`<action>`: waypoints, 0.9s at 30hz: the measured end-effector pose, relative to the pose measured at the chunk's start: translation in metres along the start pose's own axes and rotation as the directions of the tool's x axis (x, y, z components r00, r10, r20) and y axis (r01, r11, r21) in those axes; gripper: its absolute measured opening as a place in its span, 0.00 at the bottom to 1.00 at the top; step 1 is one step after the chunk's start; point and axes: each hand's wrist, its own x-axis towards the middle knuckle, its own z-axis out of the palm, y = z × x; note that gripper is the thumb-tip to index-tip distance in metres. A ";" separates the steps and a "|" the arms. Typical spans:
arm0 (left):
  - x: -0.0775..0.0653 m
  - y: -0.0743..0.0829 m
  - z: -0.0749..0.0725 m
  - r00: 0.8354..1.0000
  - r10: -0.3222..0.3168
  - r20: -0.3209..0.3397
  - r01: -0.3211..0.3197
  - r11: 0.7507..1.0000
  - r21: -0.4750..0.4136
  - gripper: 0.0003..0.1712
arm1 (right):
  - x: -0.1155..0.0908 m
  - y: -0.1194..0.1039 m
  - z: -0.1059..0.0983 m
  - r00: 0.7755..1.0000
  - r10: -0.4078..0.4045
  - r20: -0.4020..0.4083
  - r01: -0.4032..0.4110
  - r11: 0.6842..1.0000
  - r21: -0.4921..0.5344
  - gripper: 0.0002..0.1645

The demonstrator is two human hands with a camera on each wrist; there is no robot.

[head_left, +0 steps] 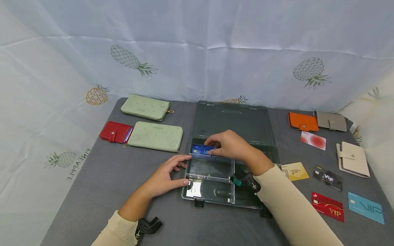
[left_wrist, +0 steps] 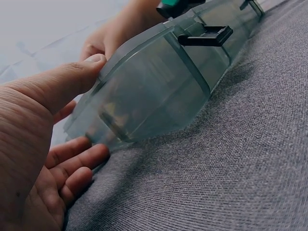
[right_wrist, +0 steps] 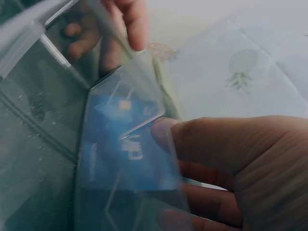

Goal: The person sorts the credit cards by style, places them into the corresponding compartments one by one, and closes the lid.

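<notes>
A grey see-through plastic box (head_left: pixel 212 195) with divided compartments lies on the table, its lid (head_left: pixel 232 123) tipped back. My right hand (head_left: pixel 232 147) reaches into the back left compartment and pinches a blue VIP card (head_left: pixel 198 149). In the right wrist view, the blue card (right_wrist: pixel 115 159) shows through the clear divider, with the thumb at the divider's upper edge. My left hand (head_left: pixel 161 176) rests against the box's left side. The left wrist view has its thumb (left_wrist: pixel 82 74) on the rim, the other fingers loosely extended beside the wall.
Two pale green wallets (head_left: pixel 155 136) and a red card holder (head_left: pixel 115 132) lie left. At right are orange (head_left: pixel 303 121), grey (head_left: pixel 330 121) and cream (head_left: pixel 353 159) card holders. Several loose cards, including yellow (head_left: pixel 296 171), black (head_left: pixel 328 178), red (head_left: pixel 328 206) and light blue (head_left: pixel 366 207), lie nearby.
</notes>
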 end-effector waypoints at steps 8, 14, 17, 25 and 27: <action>-0.002 -0.001 0.000 1.000 0.002 -0.007 -0.002 1.000 0.005 0.43 | -0.025 -0.007 -0.012 0.994 0.007 -0.105 -0.005 1.000 0.018 0.22; -0.002 -0.005 0.001 1.000 0.028 -0.011 -0.028 1.000 0.012 0.43 | -0.062 0.001 -0.021 0.983 0.053 -0.174 -0.036 0.995 0.098 0.26; -0.003 -0.006 0.002 1.000 0.025 -0.015 -0.025 1.000 0.014 0.42 | -0.081 0.006 -0.026 0.980 0.080 -0.180 -0.058 0.991 0.122 0.28; -0.003 -0.004 0.002 1.000 0.019 -0.018 -0.019 1.000 0.012 0.43 | -0.132 0.024 -0.035 0.962 0.062 -0.268 -0.036 0.994 0.104 0.28; -0.002 -0.004 0.002 1.000 0.018 -0.015 -0.017 1.000 0.009 0.43 | -0.145 0.030 -0.036 0.953 0.079 -0.292 -0.052 0.994 0.100 0.29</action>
